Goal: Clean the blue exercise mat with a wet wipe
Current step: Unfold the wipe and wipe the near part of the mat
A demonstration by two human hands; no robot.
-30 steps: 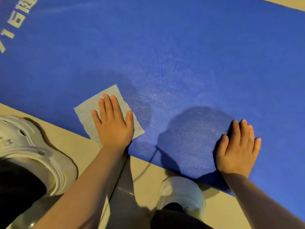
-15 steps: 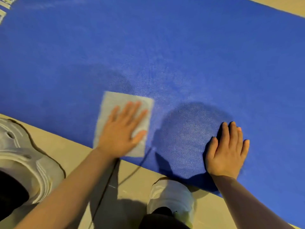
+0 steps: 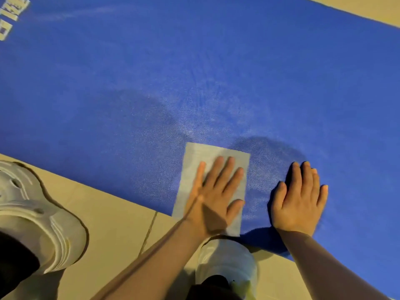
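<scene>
mat print [image 3: 13,17] blurred, shoe [image 3: 36,215] cut off

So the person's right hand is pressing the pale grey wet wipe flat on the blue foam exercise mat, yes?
Not quite: the head view shows the left hand pressing the pale grey wet wipe flat on the blue foam exercise mat. The right hand rests bare on the mat.

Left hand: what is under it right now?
The left hand presses flat on a pale wet wipe, which lies on the blue mat at its near edge. The mat surface beneath the wipe is covered, so its state cannot be seen.
</scene>
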